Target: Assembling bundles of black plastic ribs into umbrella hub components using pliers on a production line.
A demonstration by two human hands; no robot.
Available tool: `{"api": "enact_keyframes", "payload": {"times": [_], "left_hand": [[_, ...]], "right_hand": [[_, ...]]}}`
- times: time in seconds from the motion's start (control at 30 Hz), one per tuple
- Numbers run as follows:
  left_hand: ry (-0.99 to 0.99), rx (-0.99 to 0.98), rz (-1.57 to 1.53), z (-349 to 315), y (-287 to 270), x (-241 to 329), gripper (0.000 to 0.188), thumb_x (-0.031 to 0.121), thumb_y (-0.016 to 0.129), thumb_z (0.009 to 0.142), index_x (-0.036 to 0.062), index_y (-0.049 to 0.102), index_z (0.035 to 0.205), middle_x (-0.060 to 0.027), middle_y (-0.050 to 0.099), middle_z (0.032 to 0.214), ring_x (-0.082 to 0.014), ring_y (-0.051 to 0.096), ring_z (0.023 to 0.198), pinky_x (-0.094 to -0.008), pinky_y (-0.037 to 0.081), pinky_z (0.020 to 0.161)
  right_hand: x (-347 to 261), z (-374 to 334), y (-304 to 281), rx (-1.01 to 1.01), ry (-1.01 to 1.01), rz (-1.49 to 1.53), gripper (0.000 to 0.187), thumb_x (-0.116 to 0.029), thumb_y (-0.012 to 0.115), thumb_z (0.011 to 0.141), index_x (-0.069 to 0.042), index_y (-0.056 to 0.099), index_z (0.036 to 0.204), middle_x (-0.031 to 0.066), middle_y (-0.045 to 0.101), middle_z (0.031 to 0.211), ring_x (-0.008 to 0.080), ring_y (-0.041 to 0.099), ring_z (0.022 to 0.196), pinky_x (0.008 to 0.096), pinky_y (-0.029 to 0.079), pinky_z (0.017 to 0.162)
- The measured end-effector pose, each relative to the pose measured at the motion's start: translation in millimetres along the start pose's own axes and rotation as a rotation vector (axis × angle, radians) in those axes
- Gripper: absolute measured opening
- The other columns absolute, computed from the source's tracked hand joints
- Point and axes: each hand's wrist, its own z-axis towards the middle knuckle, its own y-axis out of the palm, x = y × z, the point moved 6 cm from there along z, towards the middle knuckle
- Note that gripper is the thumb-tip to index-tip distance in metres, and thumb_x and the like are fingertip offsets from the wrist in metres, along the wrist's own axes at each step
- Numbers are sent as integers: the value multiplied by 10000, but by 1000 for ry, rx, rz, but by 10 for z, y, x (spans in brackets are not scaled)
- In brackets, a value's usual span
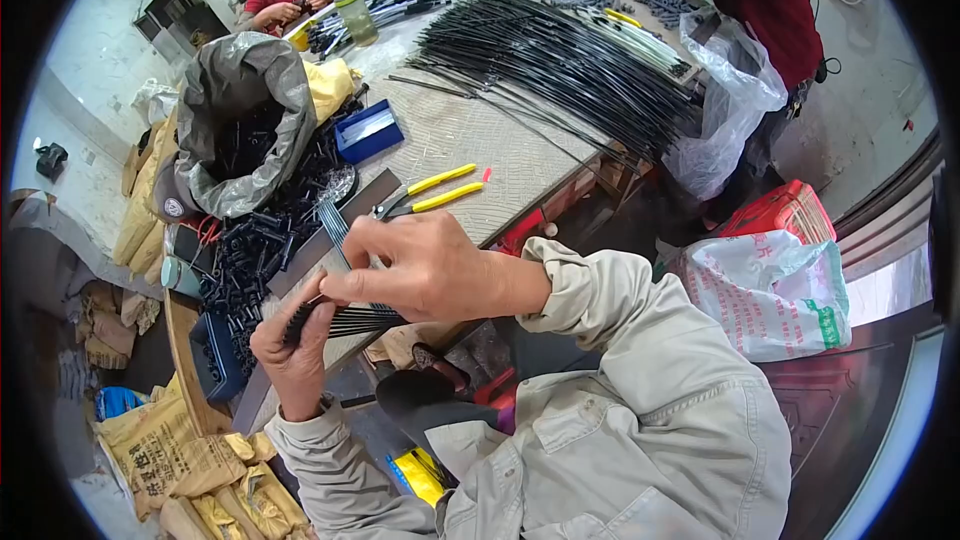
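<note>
So closest in, a bundle of thin black rods is gripped by the left hand, fingers curled tight around it just above the table edge. One end of that same bundle is pinched by the right hand, thumb and fingertips closed on it, with a few rods fanned up past the knuckles. Right behind the hands, yellow-handled pliers are laid flat on the worktable. To the left, a heap of small black tubes is spilled out from a grey sack, and a blue tray is set beside it. Further back, a big sheaf of long black rods is spread across the table. At the far end, two other people can be seen working.
</note>
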Motion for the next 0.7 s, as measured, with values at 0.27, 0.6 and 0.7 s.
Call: {"api": "enact_keyframes", "payload": {"times": [0.27, 0.6, 0.7], "left_hand": [[50, -82, 99, -47, -2, -6, 224, 1, 658, 757, -25, 633, 978, -48, 649, 751, -70, 565, 661, -202, 441, 592], [28, -160, 55, 94, 59, 81, 247, 25, 613, 793, -6, 614, 1039, -92, 663, 866, -109, 614, 762, -221, 471, 688], [-23, -161, -164, 88, 65, -38, 244, 20, 617, 797, -3, 615, 1039, -89, 664, 873, -100, 616, 772, -211, 472, 663]], "right_hand": [[-39, 42, -27, 33, -129, 4, 331, -110, 613, 684, -197, 620, 1003, -5, 470, 725, 122, 479, 507, 248, 385, 418], [19, 80, -34, -62, -89, -13, 416, 23, 597, 645, -166, 660, 1010, 17, 484, 721, 127, 440, 505, 234, 337, 413], [32, 126, 7, -103, 24, 92, 473, 92, 582, 600, -136, 663, 1007, 29, 434, 693, 138, 434, 533, 226, 330, 449]]}}
